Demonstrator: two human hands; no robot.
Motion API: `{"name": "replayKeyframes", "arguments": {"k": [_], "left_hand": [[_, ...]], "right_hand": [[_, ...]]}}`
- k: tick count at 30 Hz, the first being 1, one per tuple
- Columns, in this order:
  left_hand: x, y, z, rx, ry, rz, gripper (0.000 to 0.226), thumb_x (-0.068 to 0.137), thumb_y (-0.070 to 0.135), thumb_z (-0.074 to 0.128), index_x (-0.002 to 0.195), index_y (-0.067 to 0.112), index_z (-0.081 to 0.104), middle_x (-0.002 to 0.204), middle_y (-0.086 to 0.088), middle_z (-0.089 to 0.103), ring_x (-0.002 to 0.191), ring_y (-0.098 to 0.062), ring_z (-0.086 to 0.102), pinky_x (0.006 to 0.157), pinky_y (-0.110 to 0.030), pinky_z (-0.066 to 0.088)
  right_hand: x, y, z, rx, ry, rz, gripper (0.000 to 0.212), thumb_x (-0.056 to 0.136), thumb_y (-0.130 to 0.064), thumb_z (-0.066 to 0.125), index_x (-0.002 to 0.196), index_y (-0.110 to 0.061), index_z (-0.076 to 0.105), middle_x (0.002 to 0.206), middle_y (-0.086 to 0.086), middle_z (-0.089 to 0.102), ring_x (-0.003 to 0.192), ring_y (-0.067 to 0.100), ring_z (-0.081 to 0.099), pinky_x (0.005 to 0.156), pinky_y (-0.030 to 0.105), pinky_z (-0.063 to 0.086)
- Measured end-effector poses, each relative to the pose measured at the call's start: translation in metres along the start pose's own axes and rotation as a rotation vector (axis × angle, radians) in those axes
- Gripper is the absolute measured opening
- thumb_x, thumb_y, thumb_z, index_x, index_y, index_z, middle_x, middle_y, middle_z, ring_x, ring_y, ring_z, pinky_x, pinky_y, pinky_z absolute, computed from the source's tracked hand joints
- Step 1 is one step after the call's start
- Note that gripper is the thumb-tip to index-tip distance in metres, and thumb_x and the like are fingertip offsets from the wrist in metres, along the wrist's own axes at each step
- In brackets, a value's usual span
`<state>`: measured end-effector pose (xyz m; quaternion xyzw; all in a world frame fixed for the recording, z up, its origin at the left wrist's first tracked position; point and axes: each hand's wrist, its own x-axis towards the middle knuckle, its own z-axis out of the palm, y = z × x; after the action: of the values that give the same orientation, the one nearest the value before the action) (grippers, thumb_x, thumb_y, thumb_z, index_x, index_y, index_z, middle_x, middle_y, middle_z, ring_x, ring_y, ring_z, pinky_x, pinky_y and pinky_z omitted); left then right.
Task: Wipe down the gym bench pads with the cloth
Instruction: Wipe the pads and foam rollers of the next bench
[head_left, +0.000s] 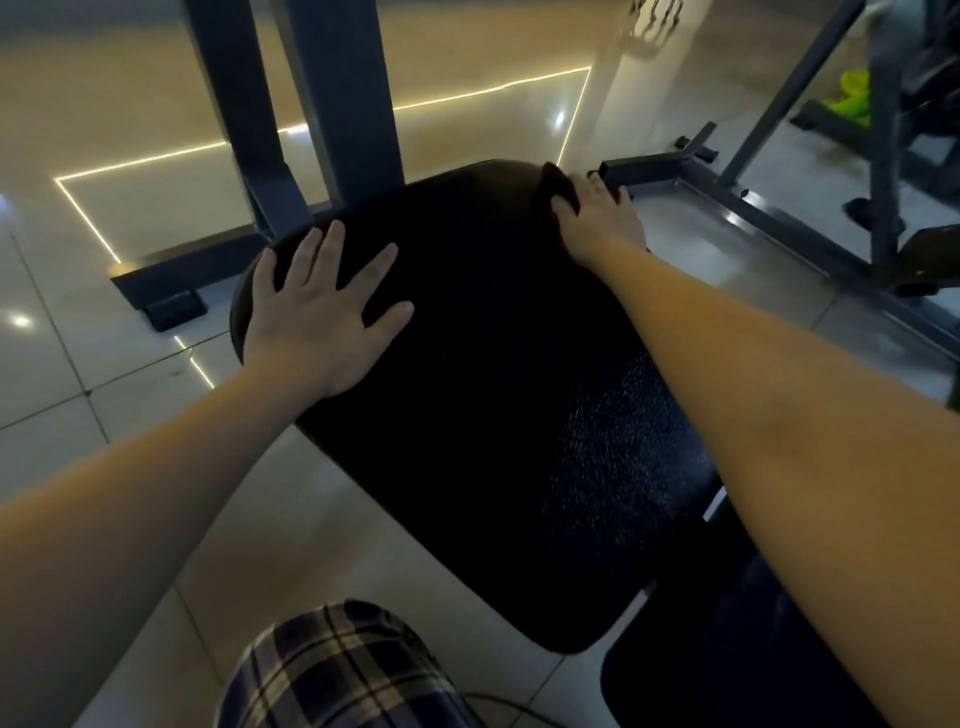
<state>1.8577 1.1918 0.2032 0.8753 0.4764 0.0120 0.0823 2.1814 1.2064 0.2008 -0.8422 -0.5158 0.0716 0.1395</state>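
Note:
A large black bench pad (467, 364) fills the middle of the head view, its far end rounded. My left hand (322, 317) lies flat on the pad's left edge with fingers spread. My right hand (597, 218) presses a dark cloth (558, 184) against the pad's far right corner; the cloth pokes out past the fingers, and most of it is hidden under the hand. A second black pad (727, 665) starts at the lower right, partly behind my right forearm.
Two grey steel uprights (322, 104) rise behind the pad from a floor bar (171, 275). More grey frame tubes (727, 197) lie on the tiled floor to the right, with something neon green (852, 98) beyond. My knee in plaid fabric (332, 670) is at the bottom.

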Motion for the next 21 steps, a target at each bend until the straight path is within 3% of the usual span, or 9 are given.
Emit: {"name": "replayKeyframes", "arguments": {"k": [5,9,12,15,18,21], "left_hand": [[-0.001,0.0,0.0,0.003,0.012,0.022,0.09,0.072,0.075,-0.004,0.156,0.042,0.001,0.166,-0.004,-0.009,0.152,-0.021,-0.008,0.121,-0.051,-0.004],[0.001,0.003,-0.001,0.005,-0.002,0.003,0.091,0.07,0.075,-0.005,0.156,0.043,0.0,0.166,-0.003,-0.011,0.152,-0.02,-0.009,0.121,-0.049,-0.005],[0.002,0.002,0.001,0.013,-0.002,-0.014,0.09,0.071,0.076,-0.004,0.155,0.044,-0.001,0.166,-0.003,-0.012,0.152,-0.02,-0.01,0.121,-0.049,-0.005],[0.002,0.001,0.001,0.009,-0.005,-0.006,0.088,0.073,0.075,-0.002,0.155,0.044,0.0,0.166,-0.003,-0.011,0.152,-0.02,-0.01,0.121,-0.05,-0.004],[0.003,-0.001,0.002,0.017,-0.002,-0.007,0.084,0.077,0.075,0.0,0.155,0.044,0.0,0.166,-0.003,-0.011,0.152,-0.02,-0.01,0.121,-0.051,-0.004],[0.003,-0.002,0.003,0.038,0.009,-0.003,0.083,0.082,0.081,-0.003,0.156,0.044,0.001,0.166,-0.003,-0.01,0.152,-0.021,-0.009,0.121,-0.051,-0.004]], "right_hand": [[-0.081,0.001,0.003,-0.031,-0.006,-0.09,0.055,0.103,-0.049,0.027,0.154,-0.031,0.018,0.163,0.001,0.011,0.15,0.031,0.001,0.121,0.049,0.006],[-0.224,0.019,0.009,-0.02,-0.01,-0.192,0.057,0.098,-0.057,0.025,0.152,-0.04,0.013,0.162,-0.011,0.006,0.149,0.019,-0.007,0.121,0.043,0.001],[-0.317,0.027,0.018,-0.014,0.027,-0.167,0.058,0.096,-0.06,0.02,0.151,-0.045,0.01,0.162,-0.016,0.003,0.149,0.012,-0.013,0.115,0.038,-0.005],[-0.316,0.029,0.023,-0.01,0.055,-0.112,0.058,0.096,-0.061,0.019,0.151,-0.041,0.015,0.161,-0.013,0.006,0.149,0.013,-0.012,0.117,0.039,-0.005],[-0.259,0.035,0.014,-0.039,0.107,0.018,0.059,0.097,-0.057,0.021,0.152,-0.035,0.02,0.16,-0.01,0.005,0.148,0.019,-0.008,0.117,0.042,-0.007],[-0.197,0.062,0.001,-0.019,0.133,0.195,0.054,0.102,-0.047,0.031,0.152,-0.029,0.026,0.162,0.001,0.015,0.149,0.03,0.006,0.12,0.053,0.005]]}}
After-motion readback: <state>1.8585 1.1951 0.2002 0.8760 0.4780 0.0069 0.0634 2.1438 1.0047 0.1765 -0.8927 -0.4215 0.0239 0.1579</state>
